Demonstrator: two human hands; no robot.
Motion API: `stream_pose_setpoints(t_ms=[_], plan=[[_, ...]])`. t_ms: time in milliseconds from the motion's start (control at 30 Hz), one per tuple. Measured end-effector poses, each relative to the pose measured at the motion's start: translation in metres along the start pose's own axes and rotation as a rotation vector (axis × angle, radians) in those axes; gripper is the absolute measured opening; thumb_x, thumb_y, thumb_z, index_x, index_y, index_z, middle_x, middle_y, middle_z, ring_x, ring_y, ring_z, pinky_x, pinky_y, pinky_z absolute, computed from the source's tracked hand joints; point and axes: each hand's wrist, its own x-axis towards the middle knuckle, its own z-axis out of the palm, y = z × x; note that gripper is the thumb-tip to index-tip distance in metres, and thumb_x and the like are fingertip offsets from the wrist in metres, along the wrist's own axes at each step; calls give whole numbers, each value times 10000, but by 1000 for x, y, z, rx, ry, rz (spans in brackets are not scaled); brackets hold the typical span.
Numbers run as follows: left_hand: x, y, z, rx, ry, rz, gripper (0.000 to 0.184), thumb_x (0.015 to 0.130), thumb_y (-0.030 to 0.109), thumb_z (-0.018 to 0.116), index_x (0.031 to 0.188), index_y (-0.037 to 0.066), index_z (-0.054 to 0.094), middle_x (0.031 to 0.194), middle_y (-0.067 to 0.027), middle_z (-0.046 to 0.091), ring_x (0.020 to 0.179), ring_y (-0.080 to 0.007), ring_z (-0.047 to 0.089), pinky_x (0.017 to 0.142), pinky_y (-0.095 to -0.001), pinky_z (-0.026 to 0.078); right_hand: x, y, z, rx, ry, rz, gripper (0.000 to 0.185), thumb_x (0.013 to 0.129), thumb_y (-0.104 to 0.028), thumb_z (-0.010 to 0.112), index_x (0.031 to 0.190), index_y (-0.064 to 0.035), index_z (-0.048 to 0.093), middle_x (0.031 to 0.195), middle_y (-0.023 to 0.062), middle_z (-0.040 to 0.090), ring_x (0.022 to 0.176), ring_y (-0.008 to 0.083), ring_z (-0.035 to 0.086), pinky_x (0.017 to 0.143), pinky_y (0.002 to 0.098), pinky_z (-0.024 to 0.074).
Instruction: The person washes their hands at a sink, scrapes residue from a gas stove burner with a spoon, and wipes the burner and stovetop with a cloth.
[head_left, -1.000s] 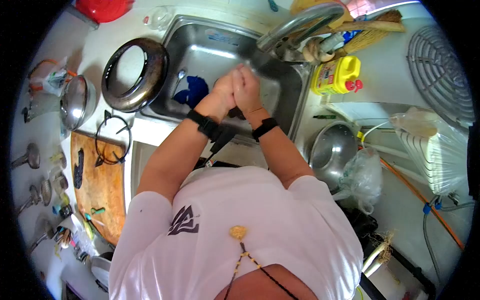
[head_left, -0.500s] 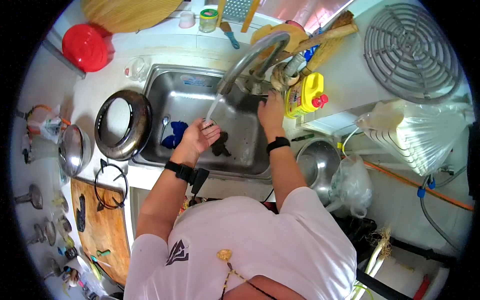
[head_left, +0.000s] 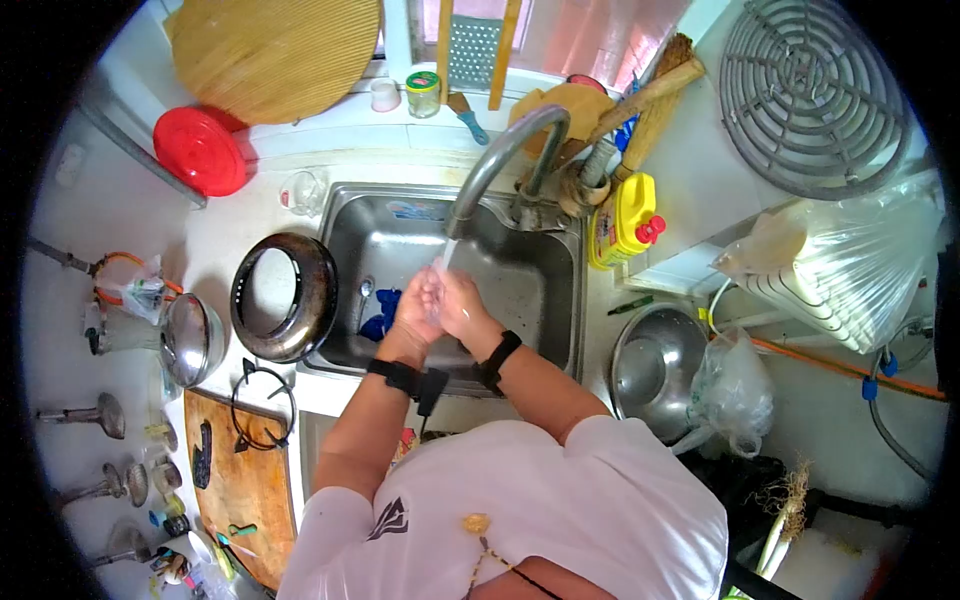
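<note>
My left hand (head_left: 415, 307) and my right hand (head_left: 466, 302) meet beneath the stream from the curved metal faucet (head_left: 498, 152). Both have curled fingers pressed together; whatever lies between them, if anything, is hidden. Around them is the stainless steel sink (head_left: 540, 270). A crumpled blue cloth (head_left: 379, 322) lies on the sink floor beside my left hand, with a metal spoon (head_left: 365, 292) left of it.
A dark ring-shaped pan or stove part (head_left: 318, 300) overhangs the sink's left edge. Right of the sink are a yellow bottle (head_left: 618, 220) and a metal bowl (head_left: 640, 375). A wooden cutting board (head_left: 250, 490) and black pot ring (head_left: 236, 415) lie at lower left.
My right hand has left the faucet's base and joined my left hand under the water. My left hand has gone from palm-up to curled. The dark brown clump in the sink is now hidden.
</note>
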Motion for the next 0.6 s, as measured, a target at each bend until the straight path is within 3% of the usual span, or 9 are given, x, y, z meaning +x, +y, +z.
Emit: stream_pose_setpoints(t_ms=[67,100,167,233,267,333,400,467,600], plan=[[-2,-11,13,56,118,13,385,989,370,466,1117,37,611,1093,-153,664,1022,-321,625,940,-461,493,-2,3,-5,-657,-27,-343,220,939,-202,560,1060,-29,624,982,152,652,858,306,659,756,430,533],[-5,-22,26,105,235,11,362,1002,389,458,1073,77,627,1030,-117,677,959,-294,642,876,-430,526,-4,5,-10,-844,-38,-450,221,941,-203,556,1056,-26,623,983,153,652,858,303,660,755,434,535],[-24,-27,76,229,230,11,362,998,414,450,1042,99,623,1012,-101,678,985,-287,631,896,-455,511,-9,8,-29,-967,-95,-511,223,945,-206,547,1048,-22,620,985,154,652,857,297,664,753,442,540],[-33,-28,87,180,494,-107,409,992,440,440,1115,90,612,1073,-120,664,1060,-301,605,955,-500,475,-16,15,-64,-785,-163,-284,226,937,-206,542,1026,-14,623,967,174,651,852,332,667,749,472,537],[-30,-21,71,213,434,-142,427,986,446,446,1155,86,599,1140,-135,644,1113,-311,584,984,-518,451,-18,17,-83,-661,-175,-139,229,927,-205,542,1008,-9,628,948,194,649,848,370,669,746,497,532],[-33,-11,71,269,475,-174,435,977,443,470,1190,83,590,1211,-146,627,1177,-324,559,1021,-533,422,-5,26,-128,-1417,-35,2,237,917,-181,518,970,-11,673,937,211,668,843,413,657,759,485,531],[-40,-8,76,284,585,-173,421,975,433,488,1183,83,594,1214,-142,631,1189,-326,555,1029,-529,416,13,41,-193,-1447,-67,267,263,906,-187,526,899,7,704,904,241,680,824,406,665,766,481,533],[-41,-7,68,350,614,-186,284,958,309,567,1146,97,580,1124,-125,653,1095,-309,603,962,-514,460,36,18,-217,-1405,152,102,288,890,-212,551,863,29,706,933,261,685,852,402,669,780,484,536],[-38,-18,56,395,651,-141,230,955,310,603,1057,104,602,951,-79,683,997,-282,642,940,-491,469,38,0,-203,-1495,277,119,324,872,-260,591,847,46,693,914,249,686,868,407,657,785,468,530]])
